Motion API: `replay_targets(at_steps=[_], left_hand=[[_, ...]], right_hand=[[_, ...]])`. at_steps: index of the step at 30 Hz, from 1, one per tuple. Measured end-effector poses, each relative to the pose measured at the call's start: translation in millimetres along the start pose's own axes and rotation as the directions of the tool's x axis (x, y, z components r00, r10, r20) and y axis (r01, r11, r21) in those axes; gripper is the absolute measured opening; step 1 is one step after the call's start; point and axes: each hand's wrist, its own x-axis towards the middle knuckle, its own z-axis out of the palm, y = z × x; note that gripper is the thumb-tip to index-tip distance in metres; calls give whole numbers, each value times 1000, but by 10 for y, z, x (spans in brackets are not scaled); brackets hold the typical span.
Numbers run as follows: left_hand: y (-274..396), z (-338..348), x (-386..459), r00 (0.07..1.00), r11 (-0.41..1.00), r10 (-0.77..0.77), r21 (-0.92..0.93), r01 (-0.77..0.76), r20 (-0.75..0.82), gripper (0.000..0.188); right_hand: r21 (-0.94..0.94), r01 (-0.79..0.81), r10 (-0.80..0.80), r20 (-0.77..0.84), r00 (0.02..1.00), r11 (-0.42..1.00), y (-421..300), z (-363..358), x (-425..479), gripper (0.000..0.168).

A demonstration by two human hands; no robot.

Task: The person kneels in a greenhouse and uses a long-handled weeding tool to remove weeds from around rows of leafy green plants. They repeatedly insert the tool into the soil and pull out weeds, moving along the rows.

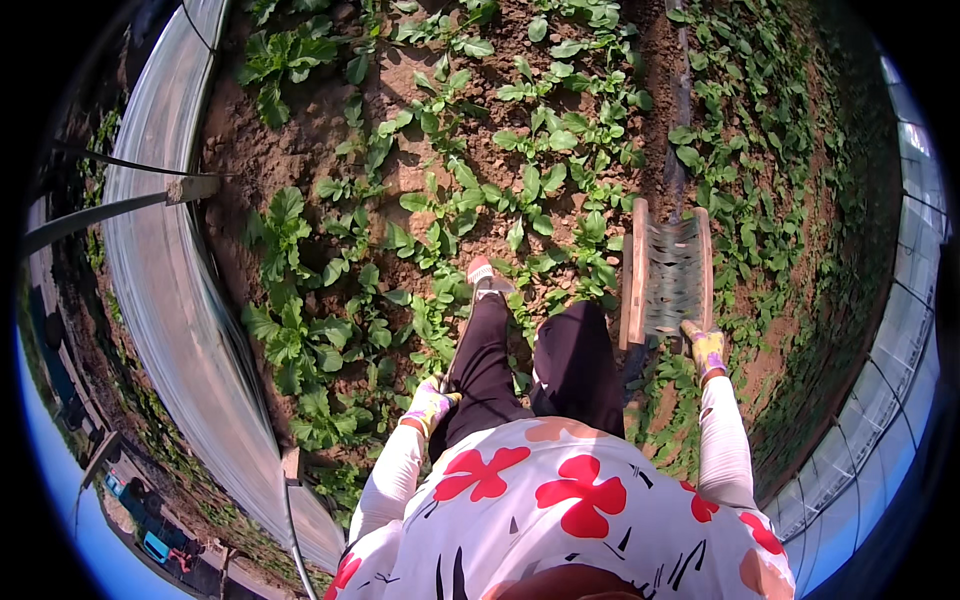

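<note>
My left hand (431, 403), in a patterned glove, is beside my left thigh. It is closed around the thin handle of a hand tool, whose small grey blade (498, 285) seems to lie across my left shoe (480, 268). The exact kind of tool is hard to make out. Out to the right, my gloved right hand (706, 351) grips the near end of a wooden rail on a small folding stool (677, 274). Dark woven straps form the stool's seat between two curved wooden rails. Leafy green seedlings (465, 199) surround my feet.
Larger leafy plants (289, 330) grow along the left side of the bed. Clear plastic sheeting (161, 300) runs beyond them, with a pole (94, 217) crossing it. A dark drip tape (679, 97) lies in the furrow. Denser plants (765, 165) cover the right.
</note>
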Motion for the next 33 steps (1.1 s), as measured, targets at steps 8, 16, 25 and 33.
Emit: replay_targets(at_steps=[8, 16, 25, 33], left_hand=[[401, -125, 27, 997, 995, 81, 54, -80, -7, 26], [1118, 91, 209, 998, 999, 38, -37, -40, -45, 27], [2347, 247, 871, 984, 998, -28, -62, 17, -178, 15], [2929, 213, 1801, 969, 981, 18, -182, -65, -247, 15]], right_hand=[[36, 13, -10, -82, 997, 999, -382, -350, 652, 52], [296, -389, 384, 79, 920, 872, -414, -399, 1917, 28], [586, -335, 363, 74, 929, 738, -1107, -191, 3236, 21], [429, -14, 39, -49, 998, 903, -1775, 6, 4787, 50]])
